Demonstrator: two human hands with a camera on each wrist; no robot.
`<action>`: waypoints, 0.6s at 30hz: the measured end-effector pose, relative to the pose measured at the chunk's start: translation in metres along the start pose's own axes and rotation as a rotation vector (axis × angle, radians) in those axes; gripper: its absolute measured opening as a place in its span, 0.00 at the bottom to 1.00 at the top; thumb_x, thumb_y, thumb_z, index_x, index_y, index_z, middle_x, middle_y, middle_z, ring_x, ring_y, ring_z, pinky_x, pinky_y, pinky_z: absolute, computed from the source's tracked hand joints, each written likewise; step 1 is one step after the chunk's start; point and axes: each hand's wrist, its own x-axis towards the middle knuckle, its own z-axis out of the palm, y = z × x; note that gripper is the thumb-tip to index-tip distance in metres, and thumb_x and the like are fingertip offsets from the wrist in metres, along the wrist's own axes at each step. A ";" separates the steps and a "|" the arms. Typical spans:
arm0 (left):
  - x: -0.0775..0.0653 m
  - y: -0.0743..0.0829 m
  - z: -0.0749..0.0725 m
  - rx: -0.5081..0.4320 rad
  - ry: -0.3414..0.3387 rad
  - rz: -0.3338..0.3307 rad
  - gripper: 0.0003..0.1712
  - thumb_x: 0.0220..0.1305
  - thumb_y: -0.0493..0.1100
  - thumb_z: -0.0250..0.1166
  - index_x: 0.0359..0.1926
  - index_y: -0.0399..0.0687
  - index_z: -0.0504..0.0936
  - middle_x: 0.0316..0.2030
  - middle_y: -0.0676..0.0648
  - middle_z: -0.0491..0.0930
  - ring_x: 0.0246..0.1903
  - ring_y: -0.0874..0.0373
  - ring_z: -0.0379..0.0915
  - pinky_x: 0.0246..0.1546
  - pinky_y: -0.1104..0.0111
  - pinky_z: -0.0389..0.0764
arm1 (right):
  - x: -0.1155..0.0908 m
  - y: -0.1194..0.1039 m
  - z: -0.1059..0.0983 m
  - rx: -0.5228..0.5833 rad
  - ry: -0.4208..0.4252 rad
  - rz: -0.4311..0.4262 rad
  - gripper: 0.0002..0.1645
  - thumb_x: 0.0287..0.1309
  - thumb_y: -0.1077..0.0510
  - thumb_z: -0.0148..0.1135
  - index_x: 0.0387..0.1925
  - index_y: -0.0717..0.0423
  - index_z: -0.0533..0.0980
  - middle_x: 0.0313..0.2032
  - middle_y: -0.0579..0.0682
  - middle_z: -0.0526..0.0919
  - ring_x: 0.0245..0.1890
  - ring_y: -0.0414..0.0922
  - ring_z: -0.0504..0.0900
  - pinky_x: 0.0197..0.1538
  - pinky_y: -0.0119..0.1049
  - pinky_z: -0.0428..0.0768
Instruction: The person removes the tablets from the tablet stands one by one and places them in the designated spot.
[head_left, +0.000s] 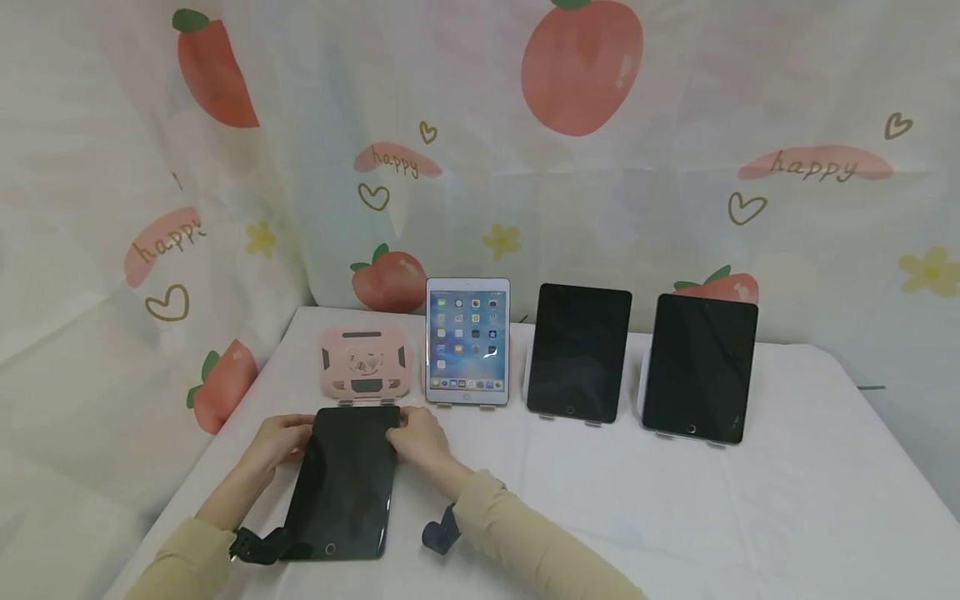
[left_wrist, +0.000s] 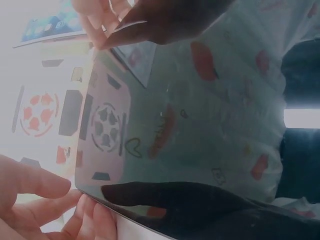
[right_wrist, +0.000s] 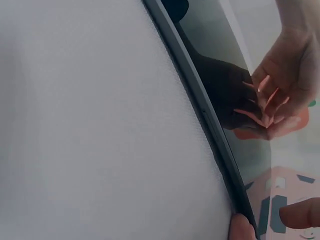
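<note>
A black tablet (head_left: 345,483) with a dark, glossy screen is in front of the pink stand, its home button toward the near edge. My left hand (head_left: 279,443) pinches its far left corner; in the left wrist view, the thumb of the left hand (left_wrist: 40,200) is above and its fingers are at the edge. At the far right corner, my right hand (head_left: 422,437) holds the tablet between thumb and fingers. Just beyond the tablet stands the pink stand (head_left: 365,360) with a football cutout. Whether the tablet touches the cloth, I cannot tell.
To the right of the pink stand, a white tablet (head_left: 467,337) with a lit screen leans on a stand. Two more dark tablets, one in the middle (head_left: 579,354) and one at right (head_left: 701,367), lean likewise. White cloth (head_left: 585,500) covers the table; a printed curtain (head_left: 465,175) hangs behind.
</note>
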 end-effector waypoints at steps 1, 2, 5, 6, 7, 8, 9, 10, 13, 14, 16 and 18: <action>0.000 0.000 0.000 0.001 -0.001 -0.001 0.23 0.68 0.39 0.51 0.59 0.27 0.72 0.45 0.32 0.80 0.34 0.60 0.74 0.34 0.72 0.78 | 0.000 0.000 -0.001 -0.006 -0.006 0.002 0.29 0.51 0.60 0.61 0.56 0.66 0.74 0.30 0.51 0.80 0.32 0.45 0.76 0.36 0.34 0.74; 0.000 0.000 0.000 0.000 -0.006 -0.002 0.23 0.68 0.39 0.51 0.59 0.26 0.71 0.45 0.33 0.80 0.34 0.60 0.75 0.34 0.72 0.78 | 0.000 -0.001 -0.002 -0.006 -0.016 0.005 0.29 0.51 0.60 0.61 0.56 0.66 0.74 0.31 0.52 0.81 0.32 0.45 0.77 0.36 0.34 0.75; 0.001 0.000 -0.002 -0.022 -0.028 -0.013 0.24 0.69 0.39 0.51 0.60 0.27 0.70 0.43 0.36 0.81 0.33 0.62 0.75 0.34 0.72 0.79 | -0.002 -0.001 -0.004 0.019 -0.040 0.016 0.29 0.53 0.61 0.60 0.58 0.66 0.72 0.28 0.52 0.81 0.26 0.43 0.80 0.31 0.31 0.76; 0.001 -0.001 -0.002 -0.029 -0.038 -0.015 0.25 0.69 0.40 0.51 0.61 0.26 0.69 0.43 0.37 0.82 0.33 0.62 0.75 0.33 0.73 0.78 | -0.003 -0.001 -0.005 0.032 -0.045 0.020 0.29 0.53 0.61 0.60 0.58 0.66 0.72 0.26 0.52 0.81 0.23 0.42 0.80 0.28 0.29 0.74; 0.002 -0.001 -0.003 -0.039 -0.045 -0.016 0.25 0.69 0.40 0.51 0.61 0.26 0.68 0.43 0.37 0.82 0.33 0.62 0.75 0.33 0.73 0.78 | -0.003 -0.001 -0.006 0.046 -0.051 0.024 0.29 0.53 0.62 0.60 0.59 0.66 0.72 0.24 0.50 0.79 0.20 0.41 0.79 0.25 0.27 0.73; 0.002 -0.001 -0.003 -0.046 -0.054 -0.018 0.25 0.69 0.40 0.50 0.61 0.26 0.68 0.43 0.38 0.82 0.33 0.62 0.75 0.33 0.73 0.78 | -0.004 -0.002 -0.007 0.061 -0.056 0.030 0.29 0.54 0.62 0.60 0.59 0.66 0.72 0.21 0.49 0.78 0.17 0.40 0.79 0.23 0.26 0.72; 0.002 -0.002 -0.004 -0.050 -0.057 -0.021 0.25 0.69 0.39 0.50 0.61 0.26 0.68 0.43 0.39 0.82 0.33 0.63 0.75 0.33 0.73 0.79 | -0.004 -0.002 -0.007 0.072 -0.058 0.033 0.29 0.54 0.63 0.60 0.59 0.66 0.71 0.21 0.49 0.77 0.15 0.39 0.79 0.22 0.25 0.72; 0.002 -0.002 -0.004 -0.051 -0.059 -0.021 0.25 0.69 0.39 0.50 0.61 0.26 0.67 0.43 0.39 0.82 0.33 0.63 0.75 0.33 0.73 0.79 | -0.004 -0.001 -0.008 0.084 -0.063 0.040 0.29 0.54 0.63 0.60 0.59 0.66 0.71 0.21 0.48 0.77 0.15 0.38 0.78 0.21 0.25 0.73; 0.004 -0.003 -0.004 -0.041 -0.054 -0.025 0.24 0.69 0.39 0.50 0.61 0.26 0.68 0.44 0.36 0.82 0.33 0.63 0.76 0.33 0.73 0.79 | -0.003 0.001 -0.009 0.122 -0.080 0.042 0.28 0.54 0.65 0.60 0.58 0.66 0.72 0.23 0.48 0.77 0.17 0.38 0.79 0.23 0.25 0.77; 0.004 -0.003 -0.004 -0.036 -0.053 -0.026 0.24 0.69 0.39 0.50 0.61 0.26 0.68 0.45 0.35 0.81 0.33 0.63 0.76 0.33 0.73 0.80 | -0.003 0.001 -0.010 0.137 -0.086 0.039 0.28 0.53 0.65 0.60 0.58 0.67 0.72 0.24 0.49 0.78 0.18 0.39 0.79 0.24 0.25 0.78; 0.004 -0.004 -0.004 -0.018 -0.049 -0.028 0.24 0.70 0.39 0.50 0.61 0.26 0.68 0.47 0.32 0.80 0.34 0.62 0.77 0.34 0.72 0.81 | -0.003 0.004 -0.010 0.164 -0.097 0.015 0.28 0.51 0.66 0.59 0.56 0.69 0.72 0.25 0.50 0.78 0.18 0.39 0.80 0.24 0.25 0.79; 0.003 -0.004 -0.004 0.003 -0.046 -0.020 0.24 0.70 0.39 0.49 0.61 0.26 0.68 0.49 0.30 0.78 0.35 0.61 0.78 0.36 0.70 0.82 | -0.004 0.006 -0.011 0.196 -0.116 0.002 0.28 0.49 0.67 0.58 0.56 0.69 0.72 0.27 0.51 0.79 0.20 0.40 0.81 0.24 0.26 0.81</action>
